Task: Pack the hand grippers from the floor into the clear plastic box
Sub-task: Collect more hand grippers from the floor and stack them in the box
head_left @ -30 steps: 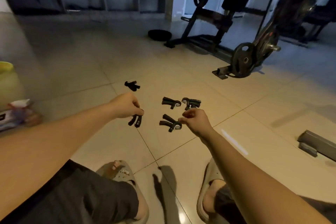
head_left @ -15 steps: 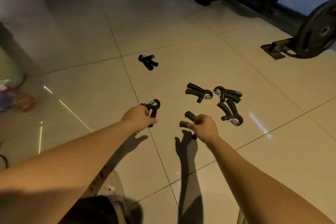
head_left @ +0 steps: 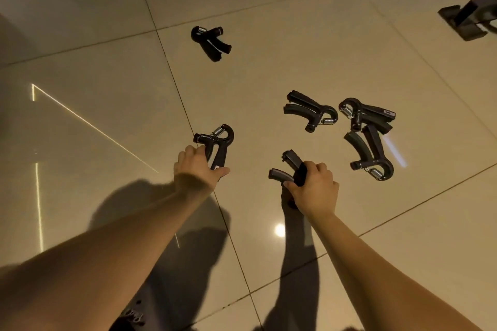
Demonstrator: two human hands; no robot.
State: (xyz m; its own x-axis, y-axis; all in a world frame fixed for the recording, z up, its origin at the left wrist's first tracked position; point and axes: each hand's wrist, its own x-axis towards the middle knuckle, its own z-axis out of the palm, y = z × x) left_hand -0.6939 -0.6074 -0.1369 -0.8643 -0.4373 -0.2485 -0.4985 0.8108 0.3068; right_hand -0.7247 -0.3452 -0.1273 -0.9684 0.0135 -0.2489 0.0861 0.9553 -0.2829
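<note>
Several black hand grippers with steel springs lie on the tiled floor. My left hand (head_left: 197, 170) grips the handles of one hand gripper (head_left: 219, 142), its spring end pointing away from me. My right hand (head_left: 314, 188) holds a second hand gripper (head_left: 286, 166) by its spring end, with the two handles sticking out to the left. Three more lie to the right: one (head_left: 309, 111) with handles to the left, one (head_left: 368, 115) beside it, and one (head_left: 372, 154) just below. Another hand gripper (head_left: 211, 41) lies alone farther away. The clear plastic box is out of view.
The glossy beige tile floor (head_left: 94, 142) shows light streaks and my shadow. The dark foot of a gym machine (head_left: 468, 20) sits at the top right. A dark patch of my shorts (head_left: 131, 317) shows at the bottom edge.
The view has tilted down and closer to the floor. Both hands have dropped onto the two nearest hand grippers and closed round them.
</note>
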